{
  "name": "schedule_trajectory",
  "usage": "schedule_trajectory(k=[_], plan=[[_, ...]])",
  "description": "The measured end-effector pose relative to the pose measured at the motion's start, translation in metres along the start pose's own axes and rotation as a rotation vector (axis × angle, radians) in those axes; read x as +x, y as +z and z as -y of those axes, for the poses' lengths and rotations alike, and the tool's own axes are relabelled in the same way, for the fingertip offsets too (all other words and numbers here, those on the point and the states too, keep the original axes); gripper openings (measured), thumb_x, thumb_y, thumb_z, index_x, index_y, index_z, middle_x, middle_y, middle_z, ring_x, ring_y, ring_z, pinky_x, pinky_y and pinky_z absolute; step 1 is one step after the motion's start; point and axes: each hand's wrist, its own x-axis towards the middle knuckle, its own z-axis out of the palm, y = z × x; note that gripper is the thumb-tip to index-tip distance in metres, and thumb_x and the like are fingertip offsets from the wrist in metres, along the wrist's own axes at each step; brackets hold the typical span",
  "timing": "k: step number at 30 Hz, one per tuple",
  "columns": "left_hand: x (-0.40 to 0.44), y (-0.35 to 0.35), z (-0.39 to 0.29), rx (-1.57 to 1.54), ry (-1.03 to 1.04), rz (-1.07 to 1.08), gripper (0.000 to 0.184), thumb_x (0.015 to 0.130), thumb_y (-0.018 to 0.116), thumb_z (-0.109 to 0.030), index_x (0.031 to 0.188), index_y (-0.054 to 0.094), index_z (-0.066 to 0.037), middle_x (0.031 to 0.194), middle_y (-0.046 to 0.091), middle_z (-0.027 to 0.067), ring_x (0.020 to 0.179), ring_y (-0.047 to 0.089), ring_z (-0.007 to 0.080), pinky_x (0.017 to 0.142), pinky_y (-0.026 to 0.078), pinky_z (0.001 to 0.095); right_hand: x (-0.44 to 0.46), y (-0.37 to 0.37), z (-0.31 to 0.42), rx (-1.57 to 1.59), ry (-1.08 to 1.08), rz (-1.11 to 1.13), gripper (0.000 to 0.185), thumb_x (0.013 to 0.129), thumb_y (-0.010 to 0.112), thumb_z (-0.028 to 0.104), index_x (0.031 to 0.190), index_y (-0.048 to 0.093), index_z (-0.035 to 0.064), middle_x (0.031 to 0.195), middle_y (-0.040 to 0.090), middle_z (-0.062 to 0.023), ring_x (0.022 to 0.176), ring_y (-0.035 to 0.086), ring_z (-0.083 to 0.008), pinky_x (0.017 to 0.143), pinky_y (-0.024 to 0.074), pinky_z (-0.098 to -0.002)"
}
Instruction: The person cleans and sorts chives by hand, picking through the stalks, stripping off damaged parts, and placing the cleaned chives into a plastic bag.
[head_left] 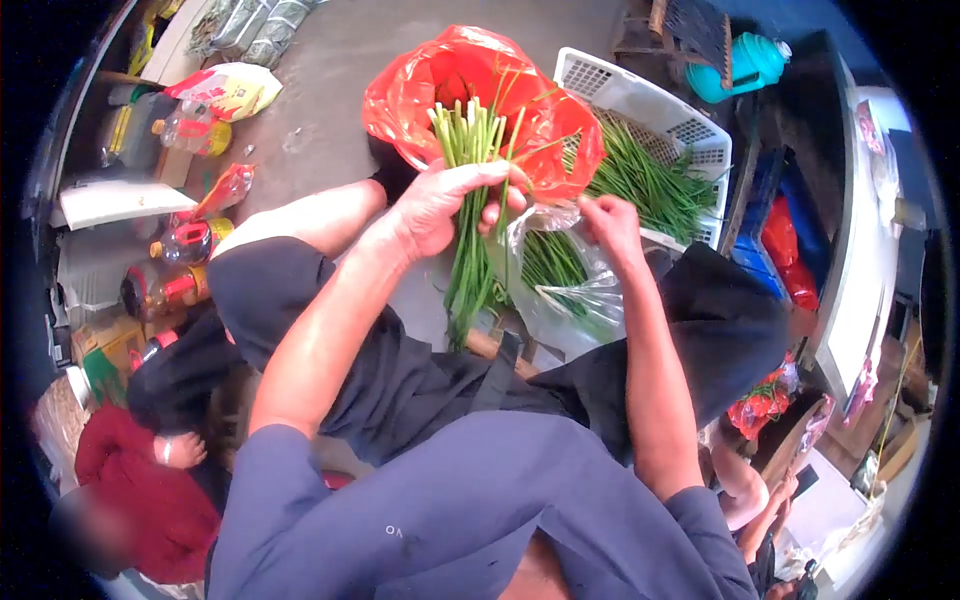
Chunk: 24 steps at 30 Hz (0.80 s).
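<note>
A bunch of green garlic chives is gripped in my left hand, pale cut ends up and leaves hanging down. Just behind it gapes a red plastic bag. My right hand is closed in a pinch at the red bag's lower right edge, by the top of a clear plastic bag; what lies between its fingertips is too small to make out. More chives show in the clear bag. A white plastic crate beyond my right hand holds a large heap of chives.
Several bottles and packets line the left side. A person in a dark red top sits at lower left; another person's hands show at lower right. A turquoise jug stands beyond the crate, and a blue crate at right.
</note>
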Motion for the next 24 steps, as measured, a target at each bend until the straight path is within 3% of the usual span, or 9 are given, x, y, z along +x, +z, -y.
schedule_trajectory(k=[6, 8, 10, 11, 12, 14, 18, 20, 24], plan=[[0.005, 0.009, -0.012, 0.057, 0.070, 0.039, 0.028, 0.091, 0.058, -0.024, 0.107, 0.062, -0.001, 0.092, 0.069, 0.0085, 0.081, 0.065, 0.0153, 0.066, 0.050, 0.0264, 0.013, 0.028, -0.095, -0.312, 0.142, 0.197, 0.021, 0.081, 0.065, 0.023, 0.072, 0.063, 0.0042, 0.061, 0.062, -0.0039, 0.051, 0.058, -0.0117, 0.049, 0.0481, -0.0283], [0.008, 0.008, -0.012, 0.090, 0.090, 0.026, 0.029, 0.091, 0.058, -0.024, 0.108, 0.061, 0.000, 0.093, 0.069, 0.0093, 0.086, 0.066, 0.0173, 0.070, 0.051, 0.0277, 0.018, 0.045, -0.129, -0.314, 0.105, 0.161, 0.020, 0.078, 0.067, 0.021, 0.073, 0.063, 0.0025, 0.061, 0.063, -0.0053, 0.050, 0.059, -0.0139, 0.052, 0.0493, -0.0307], [0.012, 0.007, -0.012, 0.087, 0.128, -0.001, 0.030, 0.091, 0.058, -0.023, 0.109, 0.060, 0.001, 0.093, 0.069, 0.0095, 0.088, 0.066, 0.0186, 0.076, 0.053, 0.0301, 0.017, 0.058, -0.133, -0.425, -0.087, 0.092, 0.020, 0.074, 0.069, 0.021, 0.077, 0.066, 0.0018, 0.062, 0.065, -0.0077, 0.051, 0.062, -0.0161, 0.055, 0.0507, -0.0335], [0.013, 0.005, -0.011, 0.070, 0.124, -0.025, 0.030, 0.091, 0.058, -0.024, 0.108, 0.060, 0.001, 0.092, 0.069, 0.0100, 0.087, 0.067, 0.0197, 0.079, 0.054, 0.0309, 0.018, 0.064, -0.134, -0.407, -0.050, 0.089, 0.020, 0.072, 0.068, 0.020, 0.082, 0.069, 0.0034, 0.067, 0.066, -0.0118, 0.060, 0.066, -0.0251, 0.061, 0.0522, -0.0392], [0.014, 0.004, -0.012, 0.070, 0.120, -0.030, 0.030, 0.091, 0.058, -0.024, 0.108, 0.060, 0.001, 0.092, 0.069, 0.0100, 0.087, 0.067, 0.0197, 0.079, 0.054, 0.0309, 0.017, 0.068, -0.125, -0.405, -0.047, 0.095, 0.020, 0.072, 0.068, 0.020, 0.082, 0.069, 0.0034, 0.067, 0.066, -0.0118, 0.060, 0.066, -0.0251, 0.061, 0.0522, -0.0392], [0.015, 0.003, -0.015, -0.018, 0.084, -0.061, 0.023, 0.090, 0.061, -0.020, 0.100, 0.064, 0.000, 0.085, 0.069, 0.0102, 0.074, 0.067, 0.0184, 0.071, 0.055, 0.0305, 0.018, 0.075, -0.105, -0.551, -0.038, 0.072, 0.027, 0.072, 0.064, 0.022, 0.094, 0.070, 0.0080, 0.094, 0.067, -0.0183, 0.089, 0.065, -0.0360, 0.078, 0.0513, -0.0472], [0.017, -0.004, -0.020, -0.043, 0.051, -0.129, 0.022, 0.090, 0.062, -0.020, 0.100, 0.064, -0.001, 0.079, 0.067, 0.0076, 0.066, 0.065, 0.0168, 0.063, 0.054, 0.0286, 0.022, 0.095, -0.111, -0.540, -0.093, -0.062, 0.027, 0.074, 0.063, 0.022, 0.098, 0.068, 0.0087, 0.095, 0.067, -0.0186, 0.089, 0.064, -0.0377, 0.076, 0.0507, -0.0494], [0.018, -0.004, -0.020, -0.017, 0.043, -0.155, 0.024, 0.090, 0.061, -0.027, 0.096, 0.060, -0.004, 0.073, 0.059, 0.0022, 0.060, 0.057, 0.0134, 0.058, 0.048, 0.0282, 0.022, 0.096, -0.110, -0.603, -0.077, -0.036, 0.046, 0.074, 0.066, 0.021, 0.119, 0.059, 0.0192, 0.101, 0.065, -0.0190, 0.092, 0.062, -0.0385, 0.078, 0.0508, -0.0487], [0.021, -0.006, -0.018, -0.034, 0.052, -0.145, 0.020, 0.089, 0.062, -0.025, 0.094, 0.060, -0.005, 0.071, 0.057, 0.0014, 0.058, 0.054, 0.0119, 0.055, 0.044, 0.0267, 0.022, 0.094, -0.111, -0.597, -0.051, -0.048, 0.040, 0.074, 0.065, 0.021, 0.114, 0.063, 0.0176, 0.098, 0.066, -0.0189, 0.092, 0.062, -0.0390, 0.078, 0.0506, -0.0488]])
